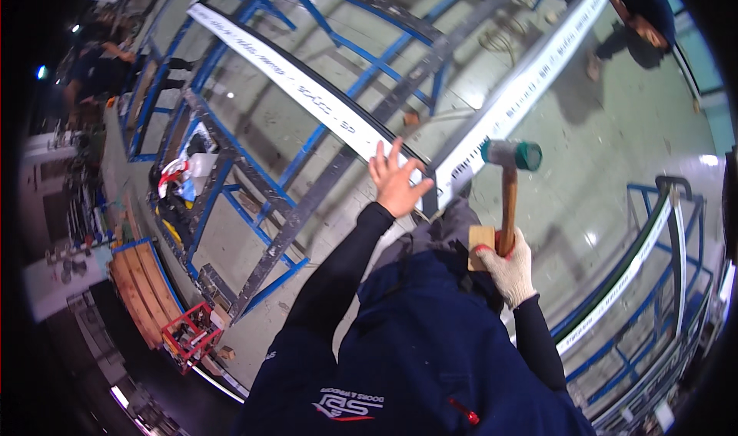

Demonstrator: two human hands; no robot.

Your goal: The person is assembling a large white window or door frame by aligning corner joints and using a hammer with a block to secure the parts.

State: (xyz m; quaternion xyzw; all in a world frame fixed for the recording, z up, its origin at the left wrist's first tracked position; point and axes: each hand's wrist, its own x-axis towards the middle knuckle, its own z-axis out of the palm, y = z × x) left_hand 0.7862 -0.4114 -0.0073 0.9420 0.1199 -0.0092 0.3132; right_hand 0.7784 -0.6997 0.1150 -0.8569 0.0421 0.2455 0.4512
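My left hand (396, 181), bare, lies with fingers spread on the near end of a long white-faced frame profile (292, 82), close to a corner. There a second white-faced profile (530, 86) meets it at an angle, running off to the far right. My right hand (510, 271), in a pale knitted glove, is closed round the wooden handle of a mallet (513, 155). The mallet stands head up beside the corner, its head grey with green ends. Against the same hand is a small flat wood block (482, 247), which it seems to hold too.
Blue metal trestles (315, 140) stand under the left profile. At the far right a person (646, 24) bends by the other profile's end; another person (96, 67) is far left. Another frame (623, 282) rests on a blue rack at right. A red tool crate (191, 332) sits lower left.
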